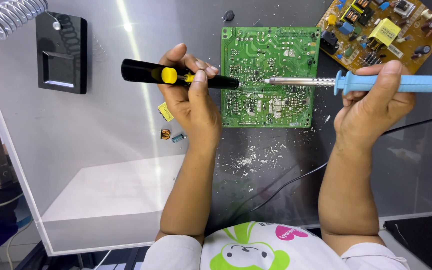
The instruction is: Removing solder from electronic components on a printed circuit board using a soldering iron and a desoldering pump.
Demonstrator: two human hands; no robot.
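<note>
My left hand (191, 95) grips a black desoldering pump with a yellow button (168, 75), its tip resting at the left side of a green circuit board (276, 55) that lies solder side up. My right hand (373, 102) holds a soldering iron with a light blue handle (406, 83). Its metal shaft (298, 80) points left, and the tip meets the board near the pump's nozzle, around the board's middle.
A brown circuit board with components (381, 30) lies at the top right. A black iron stand with a coil spring (61, 50) sits at the top left. Small loose components (168, 131) and solder crumbs (256, 157) lie near the board. A black cord (296, 180) crosses the glass tabletop.
</note>
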